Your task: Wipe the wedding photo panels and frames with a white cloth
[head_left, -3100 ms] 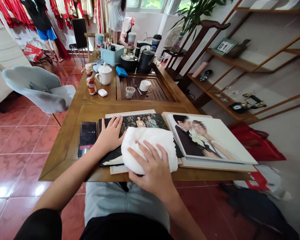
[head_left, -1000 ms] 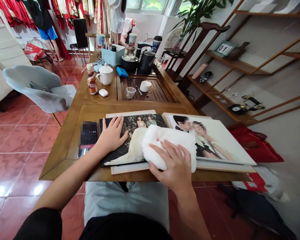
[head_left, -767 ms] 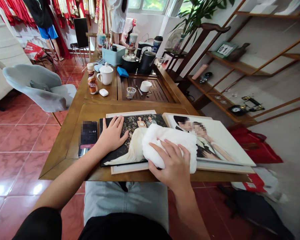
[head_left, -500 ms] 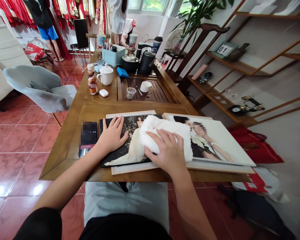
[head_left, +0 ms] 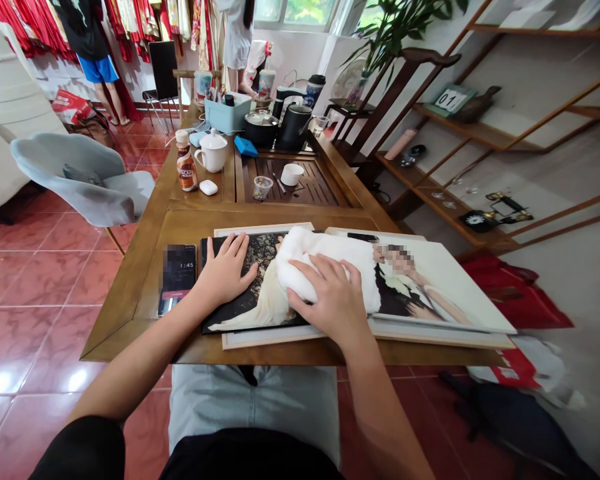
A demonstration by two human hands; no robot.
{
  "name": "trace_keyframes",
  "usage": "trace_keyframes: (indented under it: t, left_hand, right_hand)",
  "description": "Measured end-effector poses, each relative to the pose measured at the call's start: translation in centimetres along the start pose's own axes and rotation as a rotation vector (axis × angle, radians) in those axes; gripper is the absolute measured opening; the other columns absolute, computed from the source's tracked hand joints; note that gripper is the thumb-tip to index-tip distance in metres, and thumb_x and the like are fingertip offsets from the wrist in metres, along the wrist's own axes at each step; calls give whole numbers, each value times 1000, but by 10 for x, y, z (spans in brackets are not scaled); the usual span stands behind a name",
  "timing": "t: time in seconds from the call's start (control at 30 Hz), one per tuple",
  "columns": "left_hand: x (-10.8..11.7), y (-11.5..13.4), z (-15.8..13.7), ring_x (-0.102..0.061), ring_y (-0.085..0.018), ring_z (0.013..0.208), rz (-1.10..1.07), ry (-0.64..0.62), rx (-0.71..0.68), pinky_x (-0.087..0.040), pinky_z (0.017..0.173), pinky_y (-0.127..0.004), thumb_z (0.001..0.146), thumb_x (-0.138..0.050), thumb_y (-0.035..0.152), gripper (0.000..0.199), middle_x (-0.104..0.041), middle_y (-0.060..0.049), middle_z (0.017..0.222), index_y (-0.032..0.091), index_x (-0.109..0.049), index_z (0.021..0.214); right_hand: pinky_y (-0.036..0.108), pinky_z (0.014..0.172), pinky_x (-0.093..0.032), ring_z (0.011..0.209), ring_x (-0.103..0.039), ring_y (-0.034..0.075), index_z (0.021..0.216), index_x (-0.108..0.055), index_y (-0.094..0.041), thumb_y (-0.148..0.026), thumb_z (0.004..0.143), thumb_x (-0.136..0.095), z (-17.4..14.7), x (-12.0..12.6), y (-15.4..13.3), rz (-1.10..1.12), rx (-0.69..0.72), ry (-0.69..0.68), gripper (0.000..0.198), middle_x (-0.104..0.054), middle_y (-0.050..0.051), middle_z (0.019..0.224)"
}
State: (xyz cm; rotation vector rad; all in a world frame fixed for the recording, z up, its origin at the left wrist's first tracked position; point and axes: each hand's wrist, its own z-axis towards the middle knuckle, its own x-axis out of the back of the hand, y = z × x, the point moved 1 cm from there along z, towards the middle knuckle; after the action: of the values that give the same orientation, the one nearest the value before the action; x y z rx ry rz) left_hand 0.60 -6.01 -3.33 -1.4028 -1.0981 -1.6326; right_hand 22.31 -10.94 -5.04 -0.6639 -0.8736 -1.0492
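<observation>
An open photo album (head_left: 253, 257) lies on the wooden table in front of me, with a dark page at left and a pale page (head_left: 445, 267) at right. My left hand (head_left: 227, 267) rests flat on the dark page near its left edge, fingers apart. A fluffy white cloth (head_left: 360, 267) is bunched over the middle of the album, hiding part of both pages. My right hand (head_left: 333, 297) grips this cloth from above and presses it against the page. Beside the album's left edge lies a phone (head_left: 179, 273).
Farther back on the table (head_left: 150, 220) stand a bottle (head_left: 185, 163), a lidded white mug (head_left: 213, 152), a white case (head_left: 209, 188), a plastic cup (head_left: 263, 187), a white bowl (head_left: 293, 175) and a black kettle (head_left: 294, 127). A grey chair (head_left: 90, 173) is at left; shelves (head_left: 480, 127) line the right.
My right hand has shifted slightly left with the white cloth, baring a little more of the right page. My left hand stays in place. The phone's clock reads one step higher.
</observation>
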Motion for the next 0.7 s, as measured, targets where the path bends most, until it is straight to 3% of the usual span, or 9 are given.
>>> trace_keyframes:
  t: [0.2, 0.33, 0.7]
  left_hand:
    - [1, 1, 0, -24, -30, 158, -20, -11, 13, -11, 126, -68, 105, -35, 43, 64, -29, -11, 169, 13, -30, 161]
    - [0, 0, 0, -23, -30, 158, -24, -9, 11, -10, 126, -68, 105, -35, 43, 64, -29, -11, 169, 13, -30, 161]
    - [0, 0, -1, -24, -31, 158, -20, -9, 5, -12, 125, -68, 105, -35, 42, 64, -29, -12, 168, 12, -31, 161]
  right_hand:
    - [55, 113, -31, 126, -58, 34, 127, -68, -22, -36, 90, -59, -39, 23, -15, 48, 38, -10, 40, -67, 13, 132]
    - [56, 113, -31, 126, -59, 35, 127, -68, -22, -36, 90, -60, -48, 30, -20, 70, 46, -11, 41, -68, 13, 132]
    - [54, 112, -29, 128, -55, 33, 131, -67, -25, -39, 91, -59, 14, -4, -19, 64, 52, -66, 44, -65, 13, 137]
